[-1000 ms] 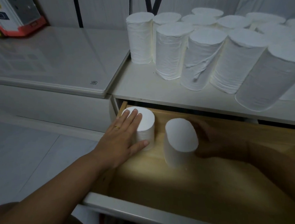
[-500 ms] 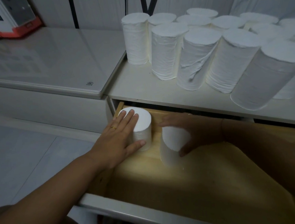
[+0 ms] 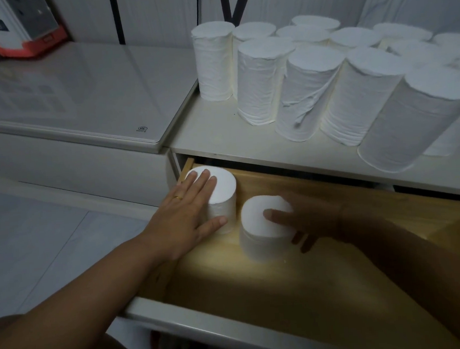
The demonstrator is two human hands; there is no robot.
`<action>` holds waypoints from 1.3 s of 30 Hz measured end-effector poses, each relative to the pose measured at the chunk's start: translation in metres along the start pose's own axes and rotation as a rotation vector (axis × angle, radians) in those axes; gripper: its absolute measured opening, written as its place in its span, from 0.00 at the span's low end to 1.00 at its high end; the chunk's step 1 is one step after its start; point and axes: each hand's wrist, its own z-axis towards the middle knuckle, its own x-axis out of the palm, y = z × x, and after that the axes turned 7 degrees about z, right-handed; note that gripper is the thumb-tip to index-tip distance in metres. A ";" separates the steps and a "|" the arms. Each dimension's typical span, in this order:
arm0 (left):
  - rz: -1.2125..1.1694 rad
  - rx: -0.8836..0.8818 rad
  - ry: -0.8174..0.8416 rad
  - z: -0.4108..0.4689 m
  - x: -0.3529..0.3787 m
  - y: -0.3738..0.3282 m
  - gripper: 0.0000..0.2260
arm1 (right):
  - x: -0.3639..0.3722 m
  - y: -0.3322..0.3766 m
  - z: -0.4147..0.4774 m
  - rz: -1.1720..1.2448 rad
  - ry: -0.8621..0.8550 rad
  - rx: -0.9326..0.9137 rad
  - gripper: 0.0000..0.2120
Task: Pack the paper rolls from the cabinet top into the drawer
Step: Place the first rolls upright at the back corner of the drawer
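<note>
Two white paper rolls stand upright in the open wooden drawer point(image 3: 301, 287). The first roll point(image 3: 223, 191) sits in the drawer's far left corner; my left hand point(image 3: 188, 219) lies over its top and side with the thumb against its front. A second roll point(image 3: 257, 227) stands just to its right, apart by a narrow gap. My right hand point(image 3: 306, 220) grips this roll from the right, thumb across its top and fingers down its side. Several more white rolls point(image 3: 307, 85) stand upright on the cabinet top point(image 3: 220, 136) behind the drawer.
A lower white unit with a glass top point(image 3: 79, 98) adjoins the cabinet on the left, with a red and white toy bus point(image 3: 8, 29) at its back. The drawer's white front rail point(image 3: 207, 324) runs across below my arms. Pale floor tiles point(image 3: 36, 244) lie to the left.
My right hand has moved from behind the second roll onto its top and side, and the roll has shifted closer to the first one. My left hand stays on the first roll.
</note>
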 end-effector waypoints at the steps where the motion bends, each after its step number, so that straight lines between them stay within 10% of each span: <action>1: 0.000 -0.001 -0.002 0.000 0.000 0.000 0.37 | -0.006 -0.001 -0.003 0.080 0.079 0.023 0.26; 11: -0.109 -0.048 0.038 0.002 -0.005 0.010 0.35 | 0.032 0.009 0.002 0.489 0.258 0.059 0.09; 39: -0.146 -0.033 0.034 0.003 -0.009 0.012 0.27 | 0.073 0.032 0.023 0.711 0.229 0.059 0.20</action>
